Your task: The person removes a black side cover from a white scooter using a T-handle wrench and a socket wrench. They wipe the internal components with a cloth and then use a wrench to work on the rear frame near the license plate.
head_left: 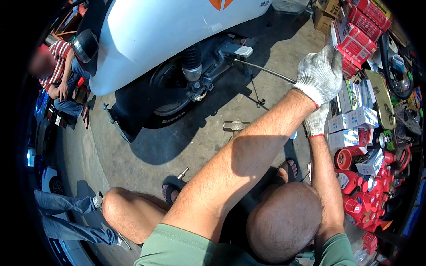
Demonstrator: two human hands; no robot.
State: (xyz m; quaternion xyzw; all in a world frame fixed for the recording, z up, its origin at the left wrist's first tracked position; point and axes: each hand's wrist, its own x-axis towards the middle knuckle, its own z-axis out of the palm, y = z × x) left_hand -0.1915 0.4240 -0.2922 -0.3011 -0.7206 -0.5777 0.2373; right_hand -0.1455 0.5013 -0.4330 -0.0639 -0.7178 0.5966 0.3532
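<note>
Grey concrete floor (128,164): left white-knit-gloved hand (318,80) grips long steel rod (265,69), axis running left toward white-bodied scooter (155,35); right gloved hand (317,122) half hidden, grip can't tell.

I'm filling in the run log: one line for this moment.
left hand: closed on metal bar; right hand: partly behind left, grip hidden; bar: reaches white vehicle; hammer: on ground
</note>
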